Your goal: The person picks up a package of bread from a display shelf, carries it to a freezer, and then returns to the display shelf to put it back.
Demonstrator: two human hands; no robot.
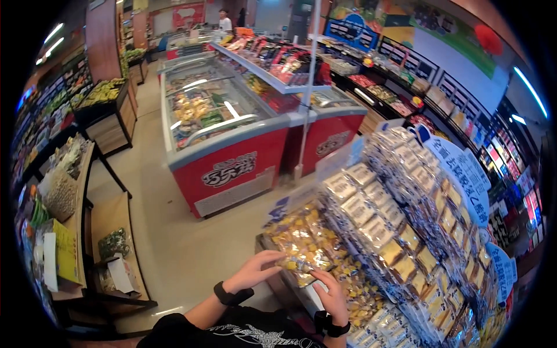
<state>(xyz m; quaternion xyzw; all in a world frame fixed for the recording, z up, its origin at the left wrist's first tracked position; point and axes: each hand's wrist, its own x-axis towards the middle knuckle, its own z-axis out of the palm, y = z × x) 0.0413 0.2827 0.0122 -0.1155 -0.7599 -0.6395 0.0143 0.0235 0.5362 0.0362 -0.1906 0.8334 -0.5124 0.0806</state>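
Note:
My left hand (pixel 261 271) reaches in from the lower middle, its fingers stretched out at the left edge of a shiny clear bag of yellow-wrapped snacks (pixel 306 260). On the near side of that bag is my right hand (pixel 332 297), fingers apart, with the fingertips at its edge. Neither hand visibly wraps round the bag. Beneath and beside it, small yellow and blue packets (pixel 357 284) fill the display bin. A dark band sits on each wrist.
Stacked rows of packaged snacks (pixel 400 243) rise to the right, with blue signs (pixel 464 174) behind. Ahead stand red chest freezers (pixel 238 168) and a thin upright pole (pixel 307 104). Wooden produce stands (pixel 107 130) line the left. A person (pixel 224 21) is far back.

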